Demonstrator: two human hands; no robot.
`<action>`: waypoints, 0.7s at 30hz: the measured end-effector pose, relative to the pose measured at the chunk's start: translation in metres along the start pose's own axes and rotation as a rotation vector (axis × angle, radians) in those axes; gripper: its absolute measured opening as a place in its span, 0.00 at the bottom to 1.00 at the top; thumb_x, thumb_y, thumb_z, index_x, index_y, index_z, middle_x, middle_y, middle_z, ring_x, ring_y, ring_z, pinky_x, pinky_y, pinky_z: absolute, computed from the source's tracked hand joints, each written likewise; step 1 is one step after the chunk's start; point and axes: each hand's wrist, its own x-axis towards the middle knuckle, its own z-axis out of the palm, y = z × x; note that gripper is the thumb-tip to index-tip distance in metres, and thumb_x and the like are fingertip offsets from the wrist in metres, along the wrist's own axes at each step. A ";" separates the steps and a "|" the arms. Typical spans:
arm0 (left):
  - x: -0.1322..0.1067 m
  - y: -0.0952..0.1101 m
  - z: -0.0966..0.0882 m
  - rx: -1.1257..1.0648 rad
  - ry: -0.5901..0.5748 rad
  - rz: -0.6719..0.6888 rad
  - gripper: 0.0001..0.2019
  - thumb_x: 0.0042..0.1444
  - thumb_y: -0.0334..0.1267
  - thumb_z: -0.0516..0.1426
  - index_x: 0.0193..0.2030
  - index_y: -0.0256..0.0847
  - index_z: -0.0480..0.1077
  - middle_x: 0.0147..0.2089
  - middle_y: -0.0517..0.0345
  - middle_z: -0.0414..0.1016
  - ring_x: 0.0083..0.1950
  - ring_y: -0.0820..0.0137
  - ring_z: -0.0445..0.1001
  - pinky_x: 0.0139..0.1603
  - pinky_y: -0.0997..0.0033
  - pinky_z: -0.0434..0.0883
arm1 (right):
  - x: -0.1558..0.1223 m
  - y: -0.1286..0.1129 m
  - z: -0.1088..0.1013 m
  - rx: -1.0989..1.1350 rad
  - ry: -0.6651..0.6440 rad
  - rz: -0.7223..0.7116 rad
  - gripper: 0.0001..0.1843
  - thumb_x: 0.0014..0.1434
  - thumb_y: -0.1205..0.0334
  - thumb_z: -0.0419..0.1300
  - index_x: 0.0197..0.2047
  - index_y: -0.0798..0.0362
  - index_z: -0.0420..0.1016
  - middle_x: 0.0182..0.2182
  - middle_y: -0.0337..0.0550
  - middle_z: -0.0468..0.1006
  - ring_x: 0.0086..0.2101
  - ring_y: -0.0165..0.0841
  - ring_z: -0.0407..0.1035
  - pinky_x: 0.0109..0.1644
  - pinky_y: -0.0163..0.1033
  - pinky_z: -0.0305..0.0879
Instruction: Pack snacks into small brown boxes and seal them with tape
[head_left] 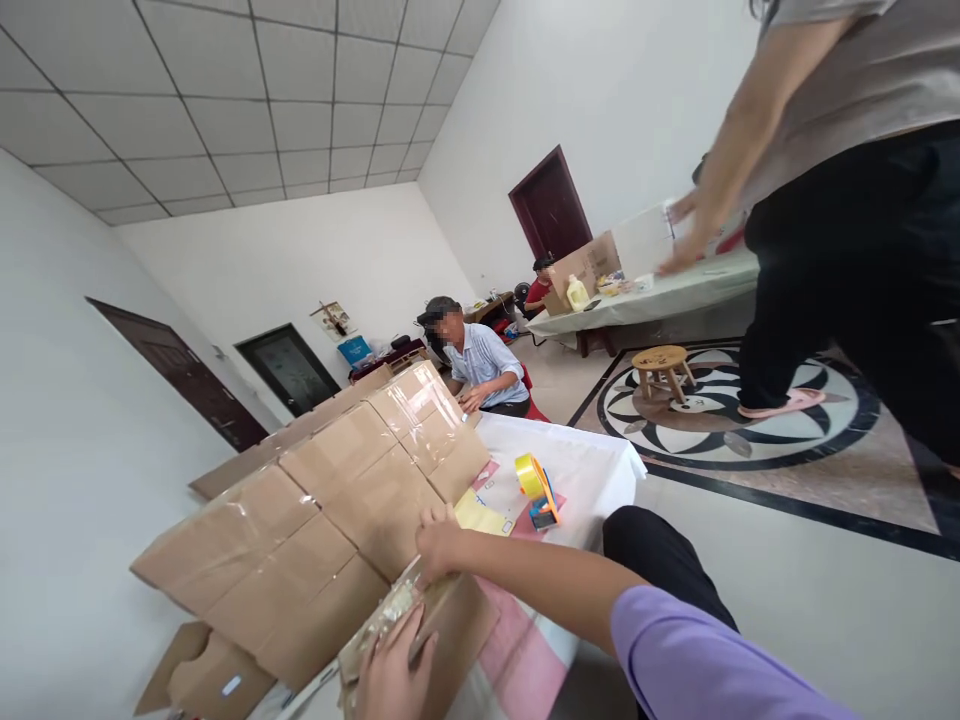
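Note:
My left hand lies at the bottom of the head view, fingers stretched out over a pale, crinkled strip along the top of a small cardboard box. What the strip is made of, I cannot make out. At the far end of that box is my right hand, its fingers bent and closed together; anything inside them is hidden. A purple sleeve covers my right upper arm. Beyond my right hand, an orange and blue tape dispenser with a yellow tape roll stands on the table.
A taped cardboard partition rises along the left. Yellow paper lies on the white tablecloth. Across the table sits a person in a light shirt. Another person stands at right near a wooden stool.

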 end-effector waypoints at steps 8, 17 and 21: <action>0.017 0.002 -0.001 0.063 -0.099 -0.026 0.25 0.57 0.48 0.54 0.58 0.43 0.76 0.54 0.46 0.79 0.56 0.50 0.77 0.59 0.46 0.72 | -0.018 0.026 -0.002 0.192 0.184 0.266 0.27 0.50 0.57 0.69 0.52 0.61 0.76 0.53 0.64 0.74 0.54 0.56 0.68 0.57 0.58 0.63; 0.001 -0.024 0.015 0.012 -0.060 0.020 0.24 0.57 0.55 0.56 0.55 0.48 0.78 0.58 0.53 0.77 0.57 0.52 0.77 0.55 0.54 0.77 | -0.050 0.111 0.019 0.250 0.273 0.329 0.11 0.62 0.72 0.54 0.46 0.58 0.75 0.45 0.54 0.78 0.45 0.40 0.73 0.44 0.38 0.65; -0.024 -0.010 -0.008 0.071 0.050 -0.026 0.25 0.57 0.58 0.58 0.56 0.51 0.77 0.56 0.55 0.79 0.54 0.53 0.78 0.57 0.52 0.73 | -0.037 0.130 0.018 0.293 0.201 0.336 0.16 0.62 0.74 0.51 0.50 0.58 0.73 0.46 0.52 0.78 0.47 0.36 0.72 0.47 0.36 0.65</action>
